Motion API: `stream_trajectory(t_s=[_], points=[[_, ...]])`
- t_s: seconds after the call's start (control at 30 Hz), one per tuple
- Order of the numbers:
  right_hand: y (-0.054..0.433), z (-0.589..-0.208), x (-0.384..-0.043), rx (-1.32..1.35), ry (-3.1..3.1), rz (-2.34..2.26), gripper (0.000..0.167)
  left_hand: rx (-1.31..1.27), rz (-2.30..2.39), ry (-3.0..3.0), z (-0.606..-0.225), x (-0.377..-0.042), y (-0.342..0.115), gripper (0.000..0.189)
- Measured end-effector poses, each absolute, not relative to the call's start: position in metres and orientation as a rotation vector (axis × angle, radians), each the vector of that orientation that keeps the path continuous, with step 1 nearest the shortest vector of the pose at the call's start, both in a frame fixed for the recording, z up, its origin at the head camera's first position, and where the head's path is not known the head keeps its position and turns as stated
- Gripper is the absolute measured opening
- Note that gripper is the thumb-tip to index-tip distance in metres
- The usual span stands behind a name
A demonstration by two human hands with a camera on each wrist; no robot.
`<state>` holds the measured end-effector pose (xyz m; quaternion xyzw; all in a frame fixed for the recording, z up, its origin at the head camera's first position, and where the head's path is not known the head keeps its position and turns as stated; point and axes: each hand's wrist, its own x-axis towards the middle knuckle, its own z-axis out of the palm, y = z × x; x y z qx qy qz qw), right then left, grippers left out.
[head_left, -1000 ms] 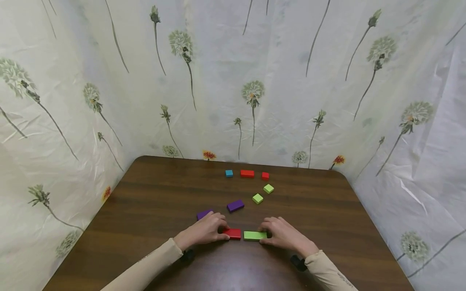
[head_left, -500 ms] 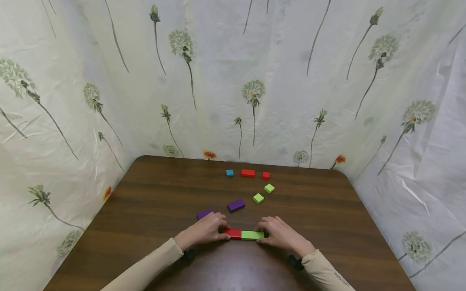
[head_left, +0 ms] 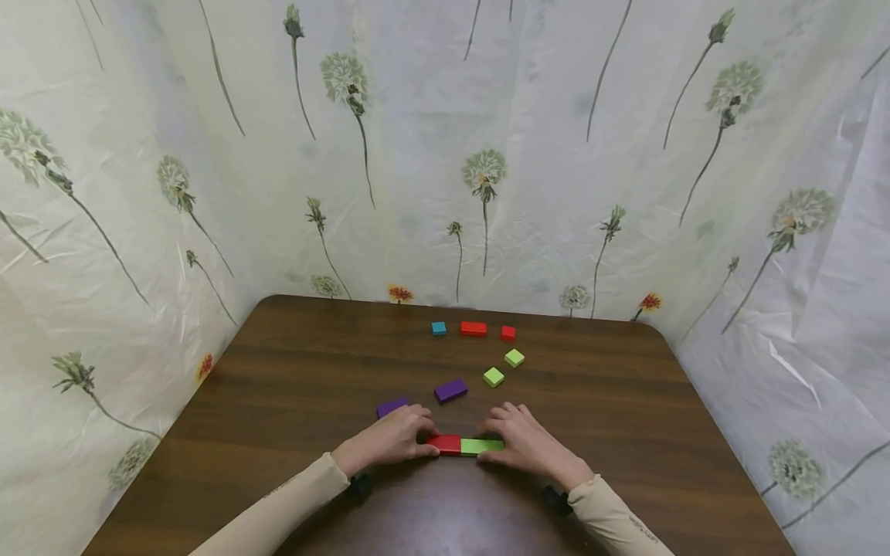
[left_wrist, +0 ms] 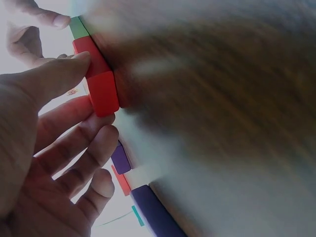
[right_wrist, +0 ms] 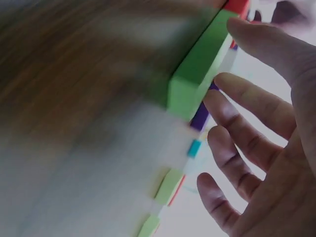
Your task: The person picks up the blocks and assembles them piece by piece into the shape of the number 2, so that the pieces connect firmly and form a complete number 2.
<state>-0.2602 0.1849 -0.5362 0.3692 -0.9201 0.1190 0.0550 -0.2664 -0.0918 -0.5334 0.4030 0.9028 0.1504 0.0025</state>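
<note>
In the head view, my left hand (head_left: 391, 442) pinches a red rectangular block (head_left: 446, 445); the left wrist view has the thumb on one face and fingertips at the opposite side. A light green block (head_left: 473, 447) meets the red one end to end, forming one row on the table. Around the green block, my right hand (head_left: 524, 444) is spread, thumb on the near side and fingers beyond it. The right wrist view shows those fingers (right_wrist: 237, 113) loosely bent, with space between them and the block. Part of each block is covered by a hand.
On the brown table (head_left: 313, 347), two purple blocks (head_left: 450, 391) lie just beyond the hands. Two small green blocks (head_left: 494, 377) sit further right. A blue block (head_left: 439, 328), a long red block (head_left: 473, 329) and a small red block (head_left: 508, 333) line the far edge, before a flowered curtain (head_left: 417, 154).
The green block has slid left against the red block, closing the gap. The right hand has then shifted further left along it and loosened. The left hand has stayed in place.
</note>
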Motion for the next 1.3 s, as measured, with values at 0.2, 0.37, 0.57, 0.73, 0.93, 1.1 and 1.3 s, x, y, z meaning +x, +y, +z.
stream_trajectory(t_s=[0.2,0.37,0.57,0.73,0.93,1.1,1.3], points=[[0.165,-0.533,-0.260,1.163,-2.762,0.397,0.034,1.279,0.451,2.831,-0.532,-0.267,-0.091,0.028],[0.155,-0.533,-0.260,1.186,-2.741,0.401,0.035,1.286,0.436,2.833,-0.532,-0.268,-0.091,0.028],[0.150,-0.532,-0.260,1.193,-2.737,0.384,0.037,1.321,0.456,2.838,-0.532,-0.270,-0.092,0.028],[0.147,-0.532,-0.260,1.180,-2.745,0.374,0.037,1.298,0.449,2.838,-0.533,-0.270,-0.092,0.029],[0.142,-0.536,-0.260,1.206,-2.728,0.348,0.033,1.293,0.472,2.826,-0.534,-0.269,-0.091,0.028],[0.139,-0.539,-0.261,1.201,-2.700,0.300,0.027,1.310,0.491,2.826,-0.535,-0.269,-0.091,0.027],[0.137,-0.539,-0.261,1.195,-2.716,0.309,0.025,1.313,0.478,2.825,-0.534,-0.270,-0.091,0.026]])
